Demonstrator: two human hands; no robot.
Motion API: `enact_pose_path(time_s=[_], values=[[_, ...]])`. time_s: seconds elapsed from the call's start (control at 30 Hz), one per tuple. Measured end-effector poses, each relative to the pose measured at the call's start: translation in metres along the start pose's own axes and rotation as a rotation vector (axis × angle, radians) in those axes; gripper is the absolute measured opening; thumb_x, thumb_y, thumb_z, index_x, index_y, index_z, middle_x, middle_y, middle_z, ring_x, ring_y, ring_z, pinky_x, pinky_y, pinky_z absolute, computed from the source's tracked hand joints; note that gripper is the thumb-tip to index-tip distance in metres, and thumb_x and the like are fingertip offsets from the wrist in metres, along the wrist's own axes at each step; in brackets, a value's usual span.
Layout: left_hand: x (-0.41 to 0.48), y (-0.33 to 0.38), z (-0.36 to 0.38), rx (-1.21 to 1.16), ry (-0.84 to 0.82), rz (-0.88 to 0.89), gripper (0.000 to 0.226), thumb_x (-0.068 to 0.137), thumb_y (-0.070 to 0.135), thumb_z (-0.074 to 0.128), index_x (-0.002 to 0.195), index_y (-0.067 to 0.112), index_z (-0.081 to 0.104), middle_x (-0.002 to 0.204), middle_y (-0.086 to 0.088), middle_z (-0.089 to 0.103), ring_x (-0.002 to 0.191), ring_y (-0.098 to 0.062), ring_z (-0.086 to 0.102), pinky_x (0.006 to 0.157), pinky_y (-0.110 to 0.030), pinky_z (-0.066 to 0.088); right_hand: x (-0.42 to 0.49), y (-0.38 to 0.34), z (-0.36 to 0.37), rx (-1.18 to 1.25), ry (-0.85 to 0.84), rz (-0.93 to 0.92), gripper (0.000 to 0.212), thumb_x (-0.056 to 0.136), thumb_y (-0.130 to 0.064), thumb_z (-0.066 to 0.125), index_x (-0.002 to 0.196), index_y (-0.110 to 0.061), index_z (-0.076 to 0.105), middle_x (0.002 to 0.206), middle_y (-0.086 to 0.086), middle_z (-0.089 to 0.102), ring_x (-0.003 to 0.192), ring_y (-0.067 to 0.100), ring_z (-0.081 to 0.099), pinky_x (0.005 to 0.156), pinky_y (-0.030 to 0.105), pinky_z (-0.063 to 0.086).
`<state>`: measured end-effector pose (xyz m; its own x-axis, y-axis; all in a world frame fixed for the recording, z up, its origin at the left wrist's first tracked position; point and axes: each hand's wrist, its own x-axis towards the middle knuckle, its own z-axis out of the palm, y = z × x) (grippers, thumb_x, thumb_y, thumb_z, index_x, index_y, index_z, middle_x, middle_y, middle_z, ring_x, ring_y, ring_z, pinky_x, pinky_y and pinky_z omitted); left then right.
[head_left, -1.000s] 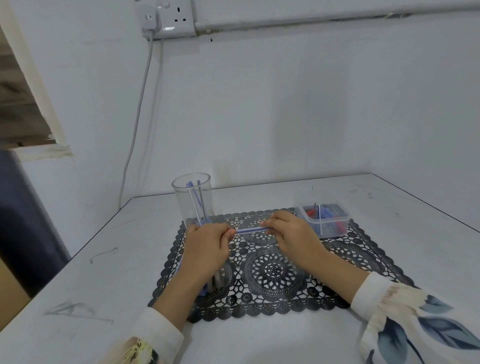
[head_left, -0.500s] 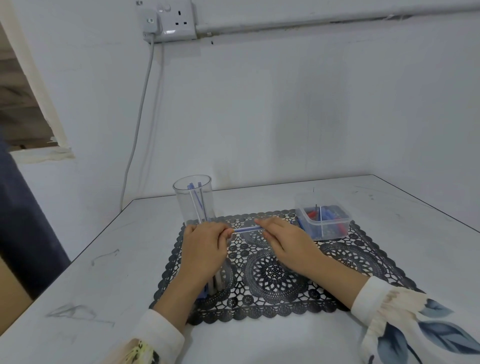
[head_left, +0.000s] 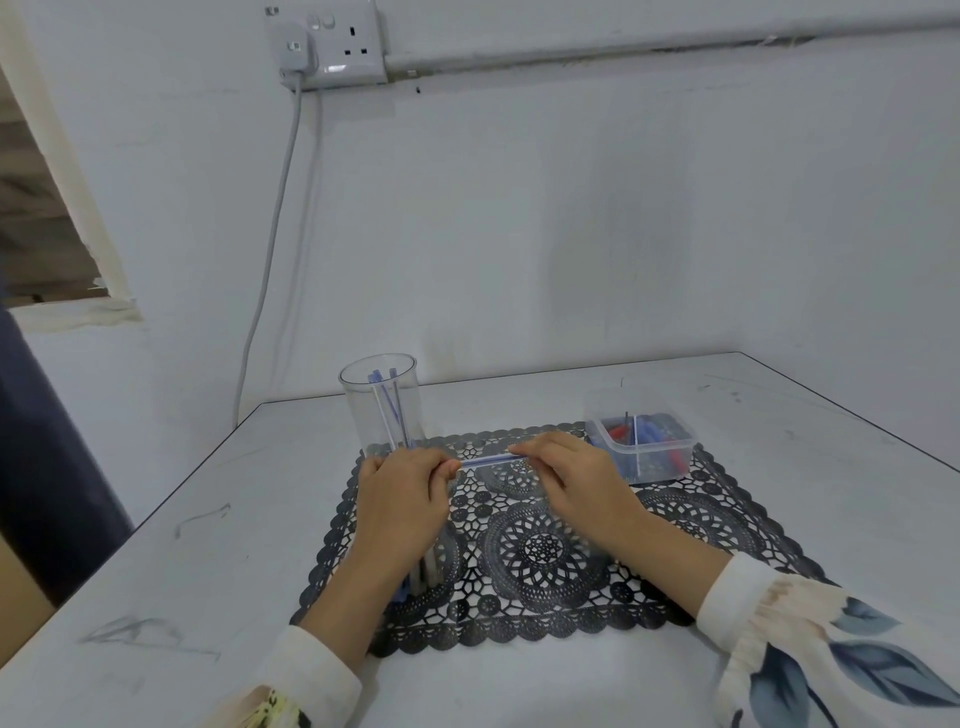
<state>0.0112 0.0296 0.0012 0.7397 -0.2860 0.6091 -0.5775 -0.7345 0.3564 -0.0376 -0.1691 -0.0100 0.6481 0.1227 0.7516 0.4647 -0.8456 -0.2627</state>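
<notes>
Right hand (head_left: 571, 486) crept slightly left along the pen (head_left: 485, 459), held mid-frame over the mat (head_left: 727, 525). Left hand (head_left: 402, 493) and right each pinch one end. Brace left, push straight along the axis.

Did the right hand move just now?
Yes, a little: the right hand slid left along the pen, away from the plastic box and closer to the left hand.

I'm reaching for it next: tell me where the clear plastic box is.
In the head view the clear plastic box sits right of centre, on the far right corner of the black lace mat, just beyond the right hand.
</notes>
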Motion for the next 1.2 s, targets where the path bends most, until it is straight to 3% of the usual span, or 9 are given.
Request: enact_pose_path(time_s=[0.13,0.23,0.4,0.5,0.6,0.8,1.07,1.2], values=[[0.000,0.000,0.001,-0.014,-0.015,0.020,0.019,0.094,0.028,0.052,0.082,0.027,0.066,0.069,0.013,0.057,0.070,-0.010,0.046,0.082,-0.033,0.031,0.001,0.001,0.001,-0.023,0.004,-0.022,0.024,0.083,-0.002,0.062,0.106,-0.006,0.069,0.093,0.005,0.067,0.082,0.015,0.063,0.085,0.009,0.040],[0.000,0.000,-0.001,-0.022,0.004,0.043,0.019,0.093,0.025,0.054,0.079,0.026,0.066,0.068,0.015,0.055,0.070,-0.010,0.047,0.081,-0.034,0.032,0.002,0.004,0.004,-0.107,-0.012,-0.037,0.030,0.078,0.005,0.064,0.106,-0.002,0.068,0.090,0.008,0.066,0.078,0.019,0.063,0.081,0.019,0.042],[0.001,-0.002,-0.002,-0.037,0.009,0.041,0.018,0.091,0.024,0.056,0.078,0.028,0.066,0.070,0.015,0.059,0.074,-0.009,0.051,0.081,-0.033,0.031,0.002,0.006,0.004,-0.127,-0.026,0.010,0.027,0.077,0.007,0.062,0.102,0.000,0.069,0.090,0.009,0.064,0.078,0.020,0.063,0.077,0.015,0.043],[0.001,-0.003,-0.002,-0.036,0.001,0.033,0.017,0.091,0.025,0.056,0.079,0.029,0.067,0.069,0.015,0.058,0.073,-0.008,0.050,0.083,-0.033,0.031,0.003,0.004,0.002,-0.158,-0.053,-0.013,0.022,0.077,0.005,0.066,0.098,0.000,0.070,0.086,0.009,0.065,0.076,0.021,0.064,0.072,0.024,0.051],[0.002,-0.005,-0.003,-0.037,-0.001,0.033,0.017,0.091,0.024,0.056,0.078,0.028,0.066,0.066,0.017,0.055,0.071,-0.006,0.047,0.083,-0.032,0.030,0.004,0.004,0.000,-0.166,-0.087,-0.034,0.018,0.081,0.000,0.064,0.098,-0.002,0.069,0.085,0.007,0.065,0.074,0.019,0.063,0.071,0.024,0.051],[0.001,-0.006,-0.004,-0.060,0.028,0.030,0.019,0.092,0.022,0.056,0.075,0.029,0.061,0.064,0.022,0.047,0.071,-0.007,0.045,0.083,-0.030,0.024,0.004,0.000,-0.004,-0.122,-0.142,-0.055,0.036,0.091,-0.023,0.037,0.099,-0.006,0.067,0.085,0.003,0.065,0.072,0.014,0.061,0.067,0.023,0.052],[0.002,-0.009,-0.004,-0.104,0.026,0.024,0.019,0.086,0.035,0.040,0.074,0.033,0.055,0.065,0.022,0.049,0.073,-0.009,0.045,0.081,-0.028,0.021,0.002,-0.005,-0.008,-0.082,-0.084,-0.116,0.033,0.091,-0.021,0.041,0.097,-0.003,0.068,0.079,0.003,0.066,0.065,0.012,0.060,0.065,0.014,0.045],[0.003,-0.011,-0.003,-0.103,0.033,0.029,0.020,0.087,0.035,0.041,0.073,0.033,0.055,0.063,0.019,0.050,0.072,-0.009,0.045,0.079,-0.028,0.022,0.003,-0.001,-0.007,-0.118,-0.053,-0.097,0.035,0.092,-0.028,0.041,0.099,-0.010,0.070,0.082,0.000,0.070,0.068,0.013,0.065,0.056,0.025,0.055]])
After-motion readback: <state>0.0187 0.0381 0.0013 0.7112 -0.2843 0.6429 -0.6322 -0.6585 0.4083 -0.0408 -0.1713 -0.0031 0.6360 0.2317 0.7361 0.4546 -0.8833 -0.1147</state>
